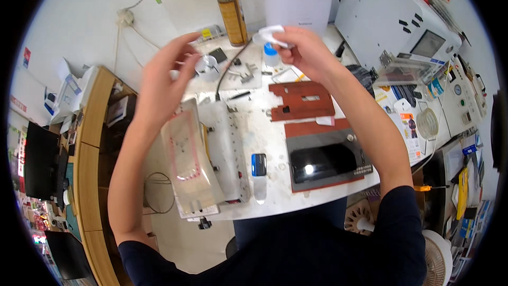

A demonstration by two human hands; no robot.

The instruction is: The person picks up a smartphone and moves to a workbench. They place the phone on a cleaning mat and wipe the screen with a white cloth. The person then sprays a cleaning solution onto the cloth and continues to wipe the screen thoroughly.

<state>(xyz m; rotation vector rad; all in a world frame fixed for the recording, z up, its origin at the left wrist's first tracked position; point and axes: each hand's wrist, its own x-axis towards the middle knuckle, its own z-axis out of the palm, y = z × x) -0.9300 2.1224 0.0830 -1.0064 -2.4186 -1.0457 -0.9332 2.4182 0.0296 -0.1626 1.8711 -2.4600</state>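
Observation:
At the far middle of the bench my right hand (307, 53) is closed on a folded white wipe (272, 35), held above a small bottle with a blue cap (271, 55). Over the bench's left side my left hand (166, 77) has its thumb and fingers curled but apart, beside a small clear cup (207, 68). I cannot make out anything held in it. Nearer me, a black-screened phone (324, 163) lies face up on a dark mat (297, 184). To its left sits a small device with a blue screen (259, 164).
A spray can (232, 16) and a white canister-shaped appliance (297, 0) stand at the back. A reddish-brown pad with cutouts (301, 99) lies right of centre. A white machine with clear film on it (225, 148) occupies the left. Small tools and metal parts (246, 74) lie behind it.

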